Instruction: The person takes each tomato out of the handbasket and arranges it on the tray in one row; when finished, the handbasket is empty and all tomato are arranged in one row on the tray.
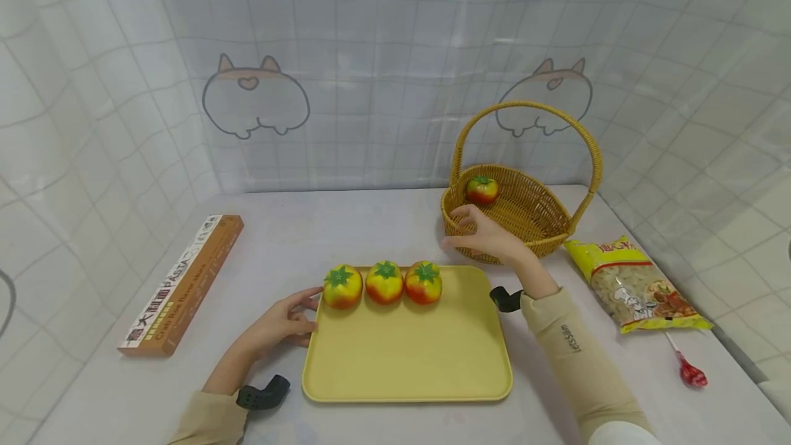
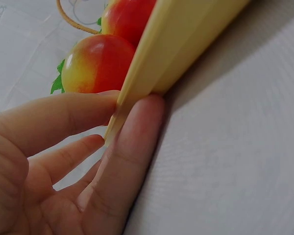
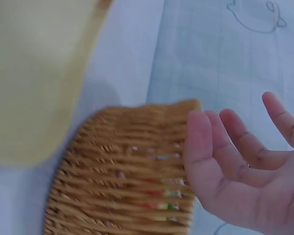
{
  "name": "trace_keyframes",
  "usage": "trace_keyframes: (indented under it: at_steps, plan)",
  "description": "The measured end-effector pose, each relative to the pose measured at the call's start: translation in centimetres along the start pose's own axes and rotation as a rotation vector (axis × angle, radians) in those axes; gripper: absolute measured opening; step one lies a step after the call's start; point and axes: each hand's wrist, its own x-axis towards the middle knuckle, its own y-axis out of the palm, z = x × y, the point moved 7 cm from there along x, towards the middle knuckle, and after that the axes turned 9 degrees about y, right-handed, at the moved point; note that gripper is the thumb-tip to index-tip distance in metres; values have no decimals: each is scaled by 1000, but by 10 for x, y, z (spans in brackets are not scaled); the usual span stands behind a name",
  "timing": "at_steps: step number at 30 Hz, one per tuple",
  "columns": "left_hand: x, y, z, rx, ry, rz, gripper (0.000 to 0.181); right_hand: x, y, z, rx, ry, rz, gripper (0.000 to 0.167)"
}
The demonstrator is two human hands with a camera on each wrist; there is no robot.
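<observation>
My left hand [image 1: 280, 325] pinches the left rim of a yellow tray [image 1: 408, 362]; in the left wrist view the thumb and a finger lie on either side of the rim. Three yellow-red tomatoes [image 1: 384, 283] with green star-shaped tops sit in a row along the tray's far edge. The leftmost tomato [image 2: 95, 63] is close to the left fingers. My right hand [image 1: 485, 233] holds nothing, its fingers loosely bent and apart, by the front left side of a wicker basket [image 3: 122, 161]. Whether it touches the basket I cannot tell. Another tomato [image 1: 482, 189] lies inside the basket.
The basket's tall handle [image 1: 594, 156] arches above it. At the right lie a yellow noodle bag [image 1: 639, 287] and a red-wrapped lollipop [image 1: 691, 371]. A long pasta box [image 1: 182, 283] lies at the left. A checked curtain [image 1: 383, 88] hangs behind the table.
</observation>
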Motion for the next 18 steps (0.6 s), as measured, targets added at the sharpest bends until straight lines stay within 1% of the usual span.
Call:
trace_keyframes:
  at_steps: [3, 8, 15, 18]
  plan:
    - [1, 0, 0, 1, -3, -1, 73, 4, -11, 1, -5, -3, -24, 72]
    - [1, 1, 0, 3, -7, 3, 73, 10, -32, 7, 31, -9, -68, 70]
    - [1, -1, 5, 19, -37, -16, 74, 20, -61, 15, 88, 4, -180, 68]
    - [1, -1, 4, 14, -33, -16, 74, 24, -72, 17, 107, -8, -228, 66]
